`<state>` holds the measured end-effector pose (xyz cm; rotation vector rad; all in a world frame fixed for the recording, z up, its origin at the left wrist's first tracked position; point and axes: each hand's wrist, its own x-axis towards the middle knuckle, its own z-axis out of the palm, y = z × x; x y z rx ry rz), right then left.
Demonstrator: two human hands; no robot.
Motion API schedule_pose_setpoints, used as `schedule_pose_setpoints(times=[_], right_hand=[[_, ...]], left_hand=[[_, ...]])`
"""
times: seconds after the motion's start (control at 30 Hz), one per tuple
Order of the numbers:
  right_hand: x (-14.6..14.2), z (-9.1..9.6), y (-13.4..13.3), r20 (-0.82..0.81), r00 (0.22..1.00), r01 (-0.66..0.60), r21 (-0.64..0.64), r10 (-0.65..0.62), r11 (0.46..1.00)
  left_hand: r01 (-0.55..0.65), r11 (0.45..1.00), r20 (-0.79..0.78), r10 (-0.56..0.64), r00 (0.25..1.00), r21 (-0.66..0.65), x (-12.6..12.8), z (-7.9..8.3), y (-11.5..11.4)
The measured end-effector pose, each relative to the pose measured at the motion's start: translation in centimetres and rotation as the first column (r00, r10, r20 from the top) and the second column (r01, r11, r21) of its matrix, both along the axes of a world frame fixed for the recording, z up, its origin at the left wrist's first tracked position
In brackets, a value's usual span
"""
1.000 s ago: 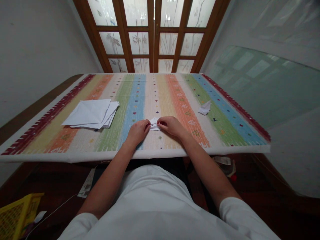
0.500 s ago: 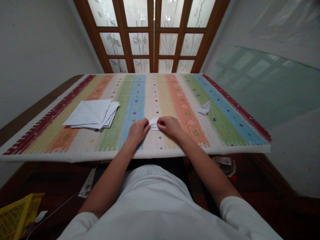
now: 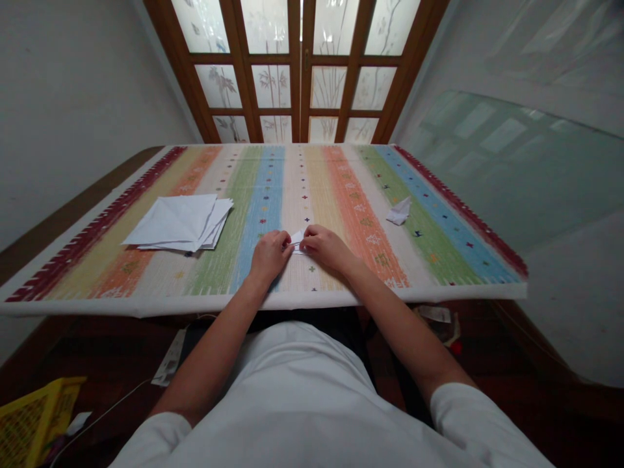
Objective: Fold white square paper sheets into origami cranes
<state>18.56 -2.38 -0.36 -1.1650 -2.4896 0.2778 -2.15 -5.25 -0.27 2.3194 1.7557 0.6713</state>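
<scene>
Your right hand (image 3: 325, 247) has slid toward your left hand (image 3: 269, 255); both pinch the small folded paper (image 3: 296, 238) against the tabletop (image 3: 341, 188), steadying its crease.

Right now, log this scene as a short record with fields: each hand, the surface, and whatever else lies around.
left hand: pinches the folded paper on its left side
right hand: pinches the same paper from the right
surface: striped cloth covering a table
left of the hands: stack of white sheets, untouched
right of the hands: small paper shape, lying apart
floor, lower left: yellow basket
</scene>
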Motion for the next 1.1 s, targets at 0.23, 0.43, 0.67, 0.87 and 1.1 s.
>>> schedule_pose_setpoints(times=[0.23, 0.43, 0.67, 0.87, 1.1], right_hand=[[-0.1, 0.3, -0.4, 0.088, 0.996, -0.014, 0.027, 0.011, 1.000], [-0.7, 1.8, -1.8, 0.213, 0.977, 0.000, 0.019, -0.004, 1.000], [-1.2, 3.5, -2.7, 0.332, 0.942, 0.057, -0.003, -0.053, 0.998], [-1.0, 4.8, -2.0, 0.378, 0.923, 0.091, -0.051, -0.066, 0.994], [0.8, 4.8, -2.2, 0.373, 0.927, 0.003, -0.145, 0.052, 0.989]], left_hand=[[0.057, 0.998, -0.149, -0.058, 0.987, -0.008, 0.5, 0.2, -0.8], [0.102, 0.994, -0.272, -0.086, 0.958, 0.043, 0.8, 0.1, -1.6], [0.123, 0.992, -0.334, -0.117, 0.935, -0.003, 1.1, 1.0, -3.0], [0.116, 0.991, -0.341, -0.130, 0.931, -0.062, 0.8, 1.5, -3.6], [0.137, 0.984, -0.269, -0.164, 0.949, -0.118, -0.4, 1.8, -3.7]])
